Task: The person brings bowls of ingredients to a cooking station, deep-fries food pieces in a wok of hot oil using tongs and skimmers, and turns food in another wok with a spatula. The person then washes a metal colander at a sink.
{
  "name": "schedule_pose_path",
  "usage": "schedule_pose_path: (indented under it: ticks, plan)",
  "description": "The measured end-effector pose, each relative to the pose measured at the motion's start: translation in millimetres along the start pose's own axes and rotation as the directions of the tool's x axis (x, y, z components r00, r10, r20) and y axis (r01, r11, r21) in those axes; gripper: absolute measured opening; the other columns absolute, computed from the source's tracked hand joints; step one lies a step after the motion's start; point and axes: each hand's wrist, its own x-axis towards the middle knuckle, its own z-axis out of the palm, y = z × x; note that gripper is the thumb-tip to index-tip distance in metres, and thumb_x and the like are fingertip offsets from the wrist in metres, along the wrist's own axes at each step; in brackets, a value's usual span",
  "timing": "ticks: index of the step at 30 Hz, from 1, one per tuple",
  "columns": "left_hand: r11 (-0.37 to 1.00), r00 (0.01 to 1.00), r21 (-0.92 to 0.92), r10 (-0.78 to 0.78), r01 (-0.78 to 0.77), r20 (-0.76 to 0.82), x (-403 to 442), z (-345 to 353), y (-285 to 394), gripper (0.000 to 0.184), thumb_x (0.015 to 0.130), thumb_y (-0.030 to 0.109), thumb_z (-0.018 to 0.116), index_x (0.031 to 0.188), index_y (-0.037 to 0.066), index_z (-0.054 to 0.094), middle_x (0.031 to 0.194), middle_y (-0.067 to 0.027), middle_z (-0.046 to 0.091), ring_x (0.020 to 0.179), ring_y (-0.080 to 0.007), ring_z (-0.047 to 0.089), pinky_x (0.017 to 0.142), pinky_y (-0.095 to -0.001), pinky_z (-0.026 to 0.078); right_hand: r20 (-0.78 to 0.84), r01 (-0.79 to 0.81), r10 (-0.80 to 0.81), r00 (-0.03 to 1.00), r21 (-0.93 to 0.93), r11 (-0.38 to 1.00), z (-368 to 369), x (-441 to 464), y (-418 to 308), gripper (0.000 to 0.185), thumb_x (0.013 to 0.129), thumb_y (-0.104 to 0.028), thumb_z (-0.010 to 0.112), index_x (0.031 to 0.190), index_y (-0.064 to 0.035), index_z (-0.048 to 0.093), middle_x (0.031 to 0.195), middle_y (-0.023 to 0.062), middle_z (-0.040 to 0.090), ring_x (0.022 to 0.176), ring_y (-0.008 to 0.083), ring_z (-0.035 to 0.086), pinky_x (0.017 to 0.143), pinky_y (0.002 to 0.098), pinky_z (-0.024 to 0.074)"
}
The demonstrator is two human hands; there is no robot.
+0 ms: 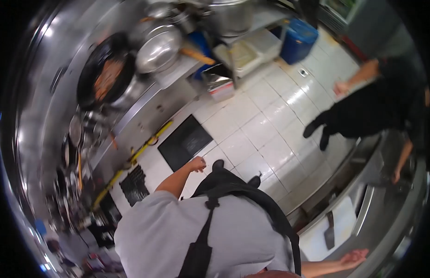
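Observation:
My left hand (197,164) is in front of my body, above the tiled floor and close to a dark mat (185,142). Its fingers are curled in, and nothing shows in them. At the lower right, my right hand (354,258) is stretched over the steel counter (379,222), palm up with the fingers apart and holding nothing. Beside it lies a white cutting board (347,220) with a wide-bladed knife (329,230) on it. The hand does not touch the knife.
A co-worker in black (377,106) stands at the right. At the upper left are a dark wok (88,78) with reddish food, a steel bowl (159,48) and utensils. A blue container (299,41) and a tin (219,83) stand farther off. Yellow piping (145,146) runs along the left counter.

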Motion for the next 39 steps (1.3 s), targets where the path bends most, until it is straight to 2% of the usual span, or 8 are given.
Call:
schedule_pose_path:
  ticks: [1, 2, 6, 12, 16, 26, 35, 39]
  plan:
    - [0.997, 0.997, 0.019, -0.07, 0.071, -0.025, -5, -6, -30, 0.025, 0.077, 0.016, 0.065, 0.097, 0.0, 0.065, 0.079, -0.0125, 0.068, 0.068, -0.0232, 0.071, 0.052, -0.0364, 0.053, 0.716, -0.368, 0.067, 0.695, 0.273, 0.889, 76, -27, 21, 0.042, 0.104, -0.037, 0.038, 0.098, -0.0015, 0.06, 0.105, 0.0108, 0.061, 0.085, 0.015, 0.058, 0.074, 0.0255, 0.0489]
    - [0.989, 0.988, -0.003, -0.148, 0.148, -0.035, -15, -7, -60, 0.025, 0.077, 0.015, 0.065, 0.098, 0.001, 0.065, 0.081, -0.0113, 0.068, 0.068, -0.0238, 0.071, 0.054, -0.038, 0.053, 0.105, -0.403, 0.389, 0.915, 0.227, 0.887, 132, -78, 56, 0.039, 0.101, -0.04, 0.048, 0.08, -0.0082, 0.051, 0.074, 0.0015, 0.051, 0.06, 0.0091, 0.044, 0.055, 0.0214, 0.0392]
    - [0.954, 0.969, -0.208, -0.237, 0.218, -0.074, -39, -25, -147, 0.022, 0.076, 0.013, 0.065, 0.096, 0.004, 0.063, 0.08, -0.0093, 0.066, 0.067, -0.023, 0.07, 0.052, -0.0393, 0.051, 0.17, -0.881, 0.879, 0.446, -0.092, 0.465, 285, -222, 174, 0.032, 0.093, -0.034, 0.064, 0.071, -0.0145, 0.051, 0.054, -0.0028, 0.043, 0.043, 0.0108, 0.041, 0.04, 0.0256, 0.0373]
    - [0.781, 0.956, -0.614, -0.079, -0.116, -0.281, -74, -37, -222, 0.017, 0.078, 0.011, 0.064, 0.094, 0.004, 0.062, 0.078, -0.008, 0.066, 0.064, -0.0195, 0.07, 0.045, -0.0286, 0.048, 0.561, -0.115, 0.824, -0.073, -0.826, 0.552, 472, -396, 192, 0.038, 0.085, -0.015, 0.067, 0.118, 0.0022, 0.061, 0.079, 0.014, 0.066, 0.062, 0.0205, 0.064, 0.05, 0.0316, 0.051]
    - [0.598, 0.903, -0.788, -0.245, -0.145, -0.352, -111, -32, -285, 0.014, 0.08, 0.011, 0.064, 0.092, 0.005, 0.061, 0.077, -0.0081, 0.065, 0.064, -0.0188, 0.07, 0.045, -0.0264, 0.049, 0.568, 0.667, 0.744, -0.351, -0.407, 0.625, 560, -470, 257, 0.051, 0.078, -0.025, 0.07, 0.119, 0.0032, 0.061, 0.1, 0.0239, 0.069, 0.088, 0.0296, 0.07, 0.082, 0.0391, 0.0546]
    - [0.167, 0.726, -0.981, -0.662, -0.099, -0.186, -167, 61, -371, 0.014, 0.08, 0.011, 0.061, 0.093, 0.005, 0.06, 0.072, -0.0084, 0.064, 0.06, -0.0215, 0.068, 0.048, -0.0375, 0.048, 0.339, 0.244, 0.309, -0.889, -0.219, 0.945, 766, -763, 177, 0.042, 0.087, -0.019, 0.067, 0.12, 0.0044, 0.057, 0.075, 0.0093, 0.066, 0.053, 0.0153, 0.063, 0.045, 0.027, 0.0503]
    - [0.009, 0.68, -0.941, -0.689, -0.339, -0.252, -219, 136, -298, 0.024, 0.085, 0.014, 0.063, 0.104, 0.0, 0.061, 0.079, -0.0093, 0.068, 0.068, -0.0211, 0.071, 0.046, -0.0306, 0.051, 0.334, 0.151, 0.456, -0.825, -0.647, 0.747, 803, -1114, 59, 0.101, 0.078, -0.031, 0.081, 0.153, -0.0066, 0.019, 0.103, 0.0128, 0.064, 0.085, 0.0244, 0.063, 0.072, 0.0463, 0.0528]
    - [-0.33, 0.735, -0.832, -0.665, -0.446, -0.13, -175, 267, -336, 0.017, 0.089, 0.012, 0.061, 0.103, 0.003, 0.063, 0.077, -0.0105, 0.067, 0.065, -0.0233, 0.069, 0.051, -0.0372, 0.052, 0.225, 0.085, 0.492, -0.841, -0.843, 0.532, 842, -1183, 46, 0.042, 0.082, -0.026, 0.077, 0.106, -0.0087, 0.047, 0.077, 0.0057, 0.055, 0.061, 0.0185, 0.054, 0.053, 0.038, 0.0448]
